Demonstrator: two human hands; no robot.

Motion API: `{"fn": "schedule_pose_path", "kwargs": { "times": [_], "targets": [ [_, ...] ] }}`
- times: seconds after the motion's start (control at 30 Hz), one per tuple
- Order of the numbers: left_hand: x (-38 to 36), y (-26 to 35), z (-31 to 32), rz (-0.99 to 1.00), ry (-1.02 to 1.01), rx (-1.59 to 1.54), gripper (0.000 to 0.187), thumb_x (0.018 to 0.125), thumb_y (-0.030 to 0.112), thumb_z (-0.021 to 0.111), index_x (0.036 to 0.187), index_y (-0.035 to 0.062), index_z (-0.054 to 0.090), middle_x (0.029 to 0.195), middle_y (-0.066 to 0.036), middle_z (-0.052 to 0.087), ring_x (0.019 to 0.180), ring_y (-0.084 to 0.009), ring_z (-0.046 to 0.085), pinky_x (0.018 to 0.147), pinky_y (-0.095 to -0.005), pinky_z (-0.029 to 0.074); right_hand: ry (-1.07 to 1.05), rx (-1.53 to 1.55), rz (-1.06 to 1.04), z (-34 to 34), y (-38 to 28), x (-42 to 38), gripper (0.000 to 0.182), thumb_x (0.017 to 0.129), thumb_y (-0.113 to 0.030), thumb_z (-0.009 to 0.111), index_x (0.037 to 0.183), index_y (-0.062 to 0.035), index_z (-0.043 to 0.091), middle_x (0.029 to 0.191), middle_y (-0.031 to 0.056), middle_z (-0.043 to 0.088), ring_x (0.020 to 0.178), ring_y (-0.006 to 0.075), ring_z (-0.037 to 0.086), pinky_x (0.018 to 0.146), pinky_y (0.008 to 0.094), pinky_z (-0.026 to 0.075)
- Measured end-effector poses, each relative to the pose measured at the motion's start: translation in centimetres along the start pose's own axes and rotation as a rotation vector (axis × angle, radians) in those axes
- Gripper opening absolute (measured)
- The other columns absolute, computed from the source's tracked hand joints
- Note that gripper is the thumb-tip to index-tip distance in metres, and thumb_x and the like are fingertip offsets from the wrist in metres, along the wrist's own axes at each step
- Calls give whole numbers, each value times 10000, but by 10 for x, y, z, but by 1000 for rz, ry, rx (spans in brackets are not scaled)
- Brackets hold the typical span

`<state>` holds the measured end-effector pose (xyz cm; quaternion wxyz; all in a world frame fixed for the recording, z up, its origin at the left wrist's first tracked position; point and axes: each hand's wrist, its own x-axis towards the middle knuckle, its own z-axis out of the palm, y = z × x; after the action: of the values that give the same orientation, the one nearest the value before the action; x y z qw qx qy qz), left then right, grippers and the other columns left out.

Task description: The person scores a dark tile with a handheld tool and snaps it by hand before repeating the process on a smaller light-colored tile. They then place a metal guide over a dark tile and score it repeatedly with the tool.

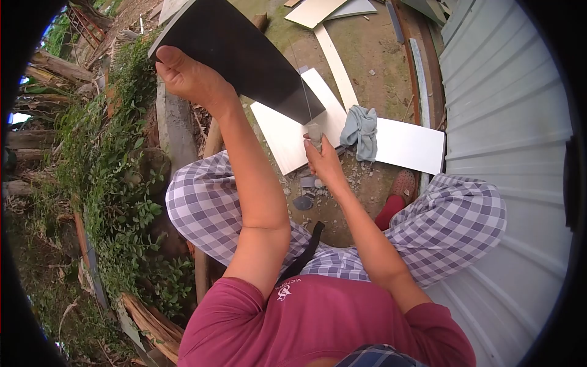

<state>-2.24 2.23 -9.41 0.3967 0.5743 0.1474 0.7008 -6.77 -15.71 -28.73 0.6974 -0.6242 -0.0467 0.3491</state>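
- Dark flat rectangular tile [238, 52] was held up in the air, tilted, its top edge at the upper left and its lower corner pointing down toward the middle of the view.
- Left hand [189, 76] had its grip clamped on the tile's left edge, thumb lying across the dark face.
- Right hand [324, 162] had its grip closed around a small grey block [315, 133], which was pressed up against the tile's lower corner.
- Just below the right hand, small grey chips and fragments [306, 192] lay on the bare ground [367, 55].
- Behind the tile's lower corner, a white rectangular tile [293, 131] lay flat on the ground; a second white rectangular tile [409, 145] lay to its right.
- A crumpled grey-blue cloth [362, 129] rested across the two white tiles, near the right hand.
- A long narrow white strip [336, 67] lay farther back, with more pale tiles [315, 11] beyond it.
- The person sat with knees apart in purple-and-white checked trousers [452, 214] and a maroon shirt [318, 321]; a red shoe [391, 208] showed near the right knee.
- Pale corrugated metal sheeting [507, 110] ran along the right side.
- Green leafy plants [116, 183] and stacked wood [55, 70] filled the left side.
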Motion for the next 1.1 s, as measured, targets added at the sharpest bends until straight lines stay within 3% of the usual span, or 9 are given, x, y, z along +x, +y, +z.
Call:
{"fn": "schedule_pose_path", "kwargs": {
  "times": [0.1, 0.2, 0.27, 0.43, 0.5, 0.67, 0.73, 0.97, 1.1],
  "targets": [
    [3, -8, -1, -6, 26, -11, 564, 851, 611, 456, 658, 102, 309, 617, 47, 263, 557, -68, 274, 518, -227, 293, -10, -107, -143, 1, 10, 0, 275, 877, -248, 524, 1037, -28, 485, 606, 63, 493, 427, 152, 465, 401, 289, 380],
    [2, -1, 0, -31, 23, -31, 568, 849, 616, 452, 658, 98, 315, 621, 46, 260, 563, -76, 269, 518, -233, 288, 105, -212, 55, -20, 61, 11, 264, 881, -260, 522, 1008, -31, 483, 600, 49, 483, 423, 144, 457, 396, 277, 374],
    [3, 0, 0, -31, 29, -17, 569, 849, 616, 451, 656, 98, 315, 622, 46, 258, 567, -78, 270, 520, -234, 288, 128, -81, 456, -39, 76, 11, 237, 907, -293, 522, 962, -75, 448, 618, -21, 404, 452, 83, 396, 405, 243, 353],
    [2, -5, -1, -19, 33, -8, 569, 851, 612, 452, 650, 100, 309, 623, 45, 251, 577, -80, 267, 522, -236, 282, 79, 45, 170, -8, 13, 6, 248, 908, -299, 520, 972, -68, 457, 620, -16, 409, 451, 77, 397, 404, 241, 350],
    [4, -8, -1, 41, 21, 8, 570, 853, 608, 453, 645, 99, 303, 623, 46, 250, 576, -81, 262, 524, -236, 278, 31, -105, -246, 1, 6, 6, 280, 909, -304, 520, 1034, -57, 478, 624, -16, 434, 451, 76, 406, 402, 242, 347],
    [3, -5, -2, -16, 46, 3, 566, 857, 600, 455, 646, 99, 301, 624, 47, 249, 577, -82, 258, 525, -233, 272, 106, -366, -126, -16, 68, 14, 263, 909, -291, 510, 1033, -61, 478, 630, -12, 438, 454, 85, 404, 407, 252, 347],
    [5, -2, -1, -9, 56, 10, 564, 858, 598, 457, 647, 99, 301, 624, 48, 249, 577, -82, 257, 525, -231, 271, 81, -33, 421, -33, 71, 9, 222, 911, -284, 499, 967, -74, 454, 638, -11, 414, 458, 89, 386, 417, 252, 351],
    [4, -4, -3, -7, 28, -25, 560, 856, 598, 460, 655, 97, 311, 628, 46, 263, 582, -80, 279, 544, -225, 300, 10, -26, -64, -2, 1, 2, 289, 879, -289, 526, 1006, -32, 490, 604, 28, 480, 430, 134, 451, 412, 284, 386],
    [4, -3, -2, -11, 51, -11, 564, 856, 602, 457, 654, 97, 307, 632, 45, 264, 585, -80, 273, 542, -229, 291, 26, -102, -76, -8, 41, 4, 298, 883, -293, 522, 1024, -33, 490, 599, 38, 492, 439, 130, 470, 405, 291, 388]
  ]
}}
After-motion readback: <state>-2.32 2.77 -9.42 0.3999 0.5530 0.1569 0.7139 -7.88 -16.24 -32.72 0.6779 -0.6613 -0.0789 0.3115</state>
